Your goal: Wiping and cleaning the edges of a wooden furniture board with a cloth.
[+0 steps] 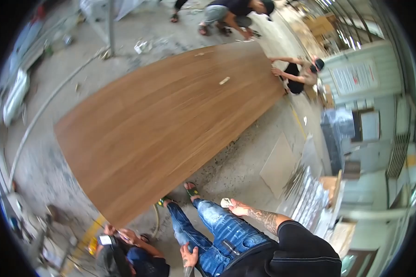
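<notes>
My right hand (238, 208) is closed around a small crumpled white wad (226, 202), perhaps cloth or paper, beside my right thigh. My left hand (188, 255) hangs by my left leg against the jeans, fingers apart and holding nothing. Ahead of my feet lies a large brown wood-grain panel (162, 115), stretching from near left to far right. On its surface rest a short pale strip (224, 81) and another light scrap (203, 54) farther off. Neither of my hands touches the panel.
Co-workers crouch at the panel's near left corner (125, 258), right end (302, 76) and far edge (235, 16). A hose (51, 99) curves across the floor at left. Stacked wrapped sheets (305, 196) and a thin board (278, 166) lie to the right.
</notes>
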`<state>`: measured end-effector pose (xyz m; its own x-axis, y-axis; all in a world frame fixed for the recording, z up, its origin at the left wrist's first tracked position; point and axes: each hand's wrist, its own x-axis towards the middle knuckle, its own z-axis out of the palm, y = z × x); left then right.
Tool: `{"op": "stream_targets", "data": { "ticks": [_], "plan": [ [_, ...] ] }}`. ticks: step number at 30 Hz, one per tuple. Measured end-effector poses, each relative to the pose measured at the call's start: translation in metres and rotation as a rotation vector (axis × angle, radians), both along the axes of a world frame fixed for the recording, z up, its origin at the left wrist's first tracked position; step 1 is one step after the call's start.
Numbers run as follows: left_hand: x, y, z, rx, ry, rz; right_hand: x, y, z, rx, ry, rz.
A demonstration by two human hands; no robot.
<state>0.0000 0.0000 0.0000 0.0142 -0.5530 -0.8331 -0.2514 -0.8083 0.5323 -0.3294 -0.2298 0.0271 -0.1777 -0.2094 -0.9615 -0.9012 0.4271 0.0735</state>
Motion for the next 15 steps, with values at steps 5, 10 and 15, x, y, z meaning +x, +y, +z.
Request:
{"op": "stream_targets", "data": {
  "ticks": [5, 10, 15],
  "plan": [
    [-0.028, -0.053, 0.003, 0.052, -0.084, -0.184, -0.070, -0.005, 0.038, -0.170, -0.029, -0.145],
    [-0.045, -0.072, 0.009, -0.007, -0.173, -0.254, -0.168, 0.097, 0.020, -0.347, 0.005, -0.396],
    [-0.068, -0.060, 0.009, -0.030, -0.160, -0.169, -0.245, 0.198, 0.001, -0.547, -0.133, -0.495]
  ]
}}
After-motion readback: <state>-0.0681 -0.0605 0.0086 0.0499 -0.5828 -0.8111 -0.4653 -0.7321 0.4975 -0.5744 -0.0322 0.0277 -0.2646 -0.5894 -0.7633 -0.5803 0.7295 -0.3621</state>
